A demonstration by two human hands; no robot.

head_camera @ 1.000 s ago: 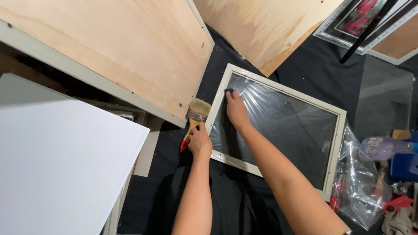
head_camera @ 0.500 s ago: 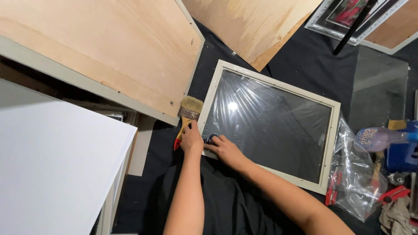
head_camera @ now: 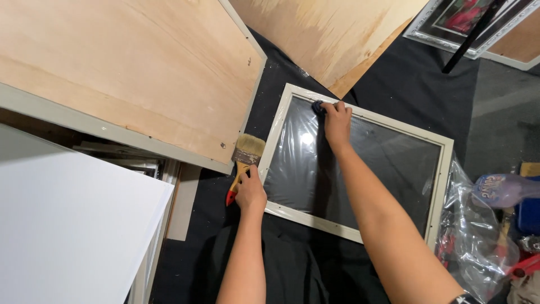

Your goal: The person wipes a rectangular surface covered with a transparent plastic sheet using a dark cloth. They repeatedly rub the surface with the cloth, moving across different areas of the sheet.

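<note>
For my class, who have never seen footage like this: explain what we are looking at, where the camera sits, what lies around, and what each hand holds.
There is no machine here. A camera on a person's head looks down at their two bare hands. The left hand holds a paintbrush with a wooden handle and a red tip, beside a pale picture frame. The frame lies flat on dark cloth, with shiny film over its glass. The right hand presses a small dark pad on the glass near the frame's top edge. Plywood boards and a white panel lie to the left, and a clear plastic bag to the right.
</note>
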